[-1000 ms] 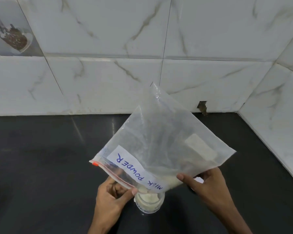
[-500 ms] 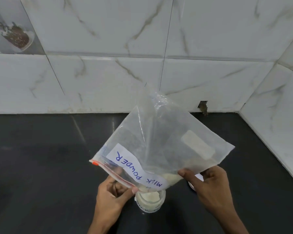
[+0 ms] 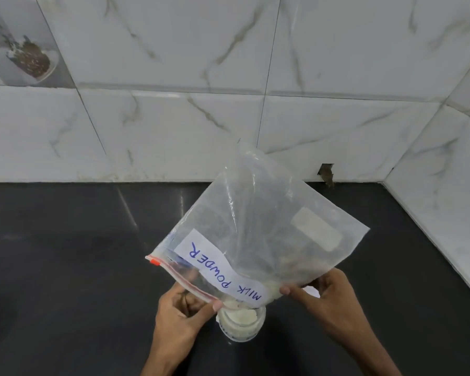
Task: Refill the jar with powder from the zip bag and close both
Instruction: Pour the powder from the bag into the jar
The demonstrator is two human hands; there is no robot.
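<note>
You have the zip bag [image 3: 258, 229] upended over the jar [image 3: 240, 325], its open corner sitting right above the jar's mouth, and the jar stands upright on the dark surface [image 3: 65, 267] with pale powder [image 3: 238, 314] already filling much of it. To pour well, keep that low corner centred over the mouth and lift the far end of the bag gently, so what clings to the walls slides down as a thin stream and not in a lump that could spill past the rim. A light tap on the plastic would likely free the residue; the bag above the jar looks nearly empty. Your left hand [image 3: 181, 317], just beside the jar on its left, is curled narrow, thumb and fingers pinching the red zip strip [image 3: 179, 275] and holding the mouth steady. Your right hand [image 3: 326, 302], on the jar's other side, grips the bag's lower edge, thumb pressed on the near face and fingers tucked behind. No lid for the jar is in sight.
</note>
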